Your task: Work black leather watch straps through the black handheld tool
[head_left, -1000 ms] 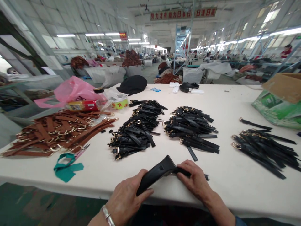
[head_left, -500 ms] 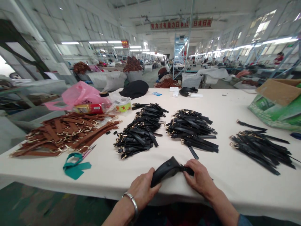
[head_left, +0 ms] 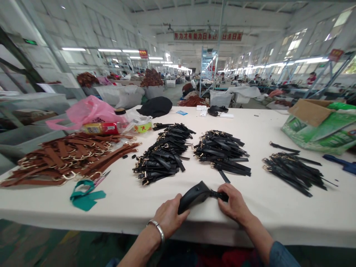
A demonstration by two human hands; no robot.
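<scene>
Currently, the left hand (head_left: 169,216) is closed around a wide black strap (head_left: 194,197) near the front edge of the table (head_left: 133,207). The right hand (head_left: 233,203) grips a narrow black strap (head_left: 215,194) at the wide strap's right end. Beyond lie buckled black straps (head_left: 221,150); brown straps (head_left: 59,157) lie farther left.

Left hand (head_left: 170,214) has grip round wide black piece (head_left: 194,196); right hand (head_left: 234,203) pinches narrow black strap (head_left: 215,194) at the piece's right end, near front edge of counter (head_left: 125,207). Three black buckle-strap piles (head_left: 164,155) beyond, brown strap heap (head_left: 66,152) at left, teal cloth (head_left: 86,201) in front.
</scene>
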